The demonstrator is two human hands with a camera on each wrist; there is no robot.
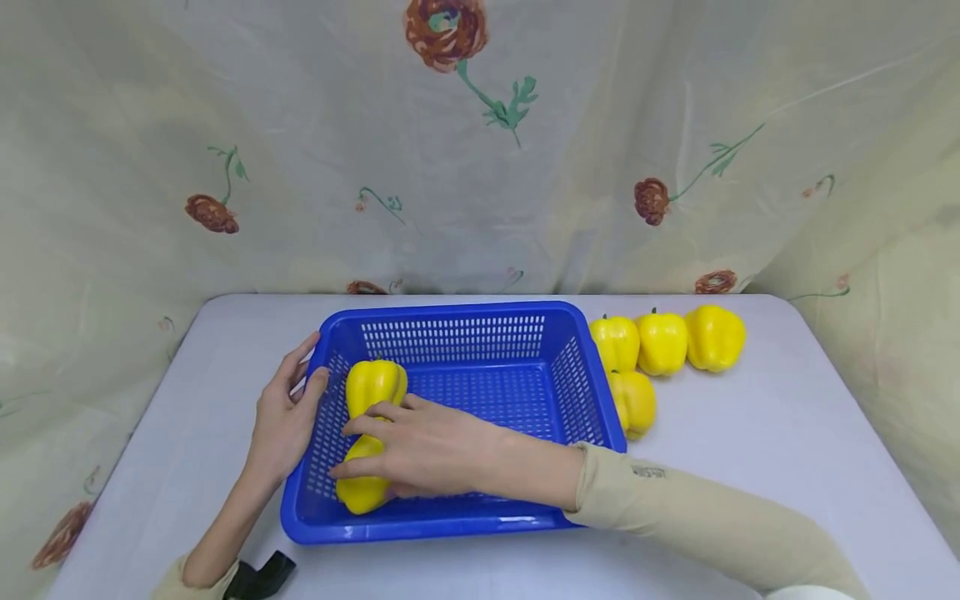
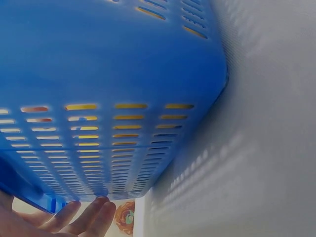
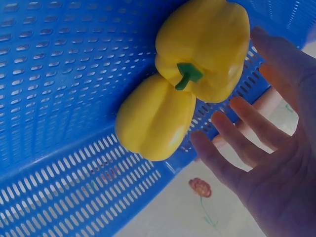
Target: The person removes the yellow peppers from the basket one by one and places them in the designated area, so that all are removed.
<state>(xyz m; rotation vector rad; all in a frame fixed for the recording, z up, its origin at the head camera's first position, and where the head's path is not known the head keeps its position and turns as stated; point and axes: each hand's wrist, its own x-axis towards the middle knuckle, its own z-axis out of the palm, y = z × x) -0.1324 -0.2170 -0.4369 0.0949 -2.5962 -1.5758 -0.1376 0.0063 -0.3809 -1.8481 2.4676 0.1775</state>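
Note:
A blue plastic basket (image 1: 450, 527) with slotted walls holds two yellow bell peppers at its left end. The farther bell pepper (image 1: 375, 385) stands near the left wall; the nearer bell pepper (image 1: 363, 492) is partly covered by my right hand (image 1: 427, 446). In the right wrist view that hand's fingers (image 3: 237, 143) are spread beside the two touching peppers, and a green stem (image 3: 188, 75) shows on one. My left hand (image 1: 285, 421) rests against the basket's left side, thumb at the rim. In the left wrist view its extended fingers (image 2: 91, 217) touch the outer wall.
Several more yellow bell peppers (image 1: 662, 343) sit on the white table (image 1: 765, 467) along the basket's right side, some partly hidden by its rim. A flowered curtain (image 1: 480, 183) hangs behind the table. Something black (image 1: 262, 575) is at the left wrist.

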